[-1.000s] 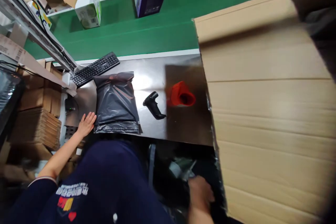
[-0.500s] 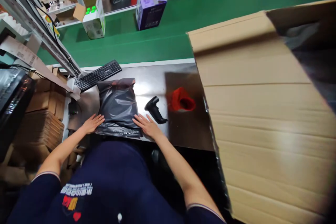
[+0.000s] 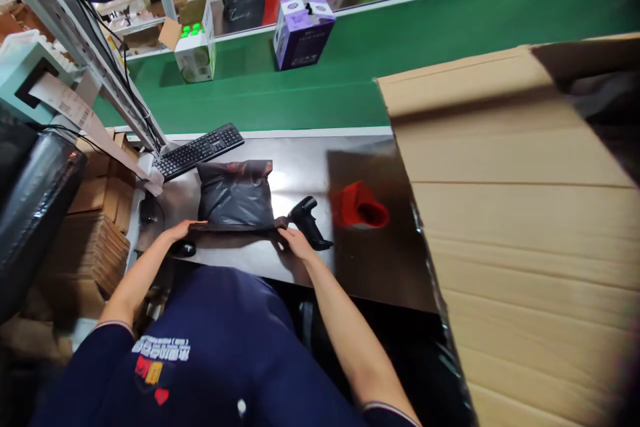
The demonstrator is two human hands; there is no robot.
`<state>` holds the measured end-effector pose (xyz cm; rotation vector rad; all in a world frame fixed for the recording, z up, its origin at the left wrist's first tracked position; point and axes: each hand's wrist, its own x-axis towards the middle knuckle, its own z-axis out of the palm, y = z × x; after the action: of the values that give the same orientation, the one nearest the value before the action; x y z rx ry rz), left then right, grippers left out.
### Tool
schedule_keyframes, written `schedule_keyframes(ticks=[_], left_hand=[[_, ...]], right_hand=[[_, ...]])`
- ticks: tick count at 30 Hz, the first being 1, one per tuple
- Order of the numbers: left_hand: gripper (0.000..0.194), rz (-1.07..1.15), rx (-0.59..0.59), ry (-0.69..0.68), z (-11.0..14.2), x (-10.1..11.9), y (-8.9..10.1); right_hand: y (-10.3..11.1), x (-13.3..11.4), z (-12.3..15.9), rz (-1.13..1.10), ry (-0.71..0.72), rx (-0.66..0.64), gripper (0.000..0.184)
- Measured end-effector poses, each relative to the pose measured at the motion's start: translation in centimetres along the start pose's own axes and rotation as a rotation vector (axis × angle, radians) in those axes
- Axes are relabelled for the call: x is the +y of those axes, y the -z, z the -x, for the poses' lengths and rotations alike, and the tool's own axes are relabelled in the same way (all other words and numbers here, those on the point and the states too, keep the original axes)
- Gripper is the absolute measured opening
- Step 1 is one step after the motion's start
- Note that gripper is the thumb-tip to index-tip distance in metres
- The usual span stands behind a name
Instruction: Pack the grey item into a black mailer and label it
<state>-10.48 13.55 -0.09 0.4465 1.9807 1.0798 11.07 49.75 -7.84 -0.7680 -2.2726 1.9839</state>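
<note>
A filled black plastic mailing bag (image 3: pixel 236 193) lies on the metal table, its near edge raised off the surface. At the bag's near left corner, my left hand (image 3: pixel 179 231) is closed on the edge. My right hand (image 3: pixel 295 240) pinches the near right corner. Just right of that hand lies a black barcode scanner (image 3: pixel 310 221). A black mouse (image 3: pixel 185 249) sits below my left hand. Behind the bag is a black keyboard (image 3: pixel 199 150).
A red scanner holder (image 3: pixel 364 207) stands right of the scanner. A large open cardboard box (image 3: pixel 520 227) fills the right side. On the green conveyor (image 3: pixel 345 103) are a purple box (image 3: pixel 303 33) and a white box (image 3: pixel 196 53). Flat cartons (image 3: pixel 107 247) are stacked at left.
My hands have gone from lying flat on the bag's sides to gripping its near corners. The near edge has been lifted and folded up, uncovering the mouse. The view has shifted slightly.
</note>
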Motion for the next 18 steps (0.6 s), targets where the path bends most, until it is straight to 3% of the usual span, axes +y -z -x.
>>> schedule_keyframes(ticks=[6,11,15,18], left_hand=[[0.023,0.101,0.371,-0.065,-1.1,0.4,-2.0],[0.027,0.129,0.753,-0.082,-2.0,1.1,-4.5],[0.031,0.106,0.914,-0.072,-3.2,1.5,-5.6],[0.034,0.08,0.987,-0.032,-3.7,1.4,-6.0]], right_hand=[[-1.9,-2.8,-0.5,-0.074,0.049,0.237,0.051],[-4.6,-4.2,-1.3,-0.059,0.059,0.539,0.057],[-5.9,-4.2,-2.4,0.056,-0.016,0.746,0.051],[-6.2,-3.8,-2.8,0.175,-0.096,0.791,0.044]])
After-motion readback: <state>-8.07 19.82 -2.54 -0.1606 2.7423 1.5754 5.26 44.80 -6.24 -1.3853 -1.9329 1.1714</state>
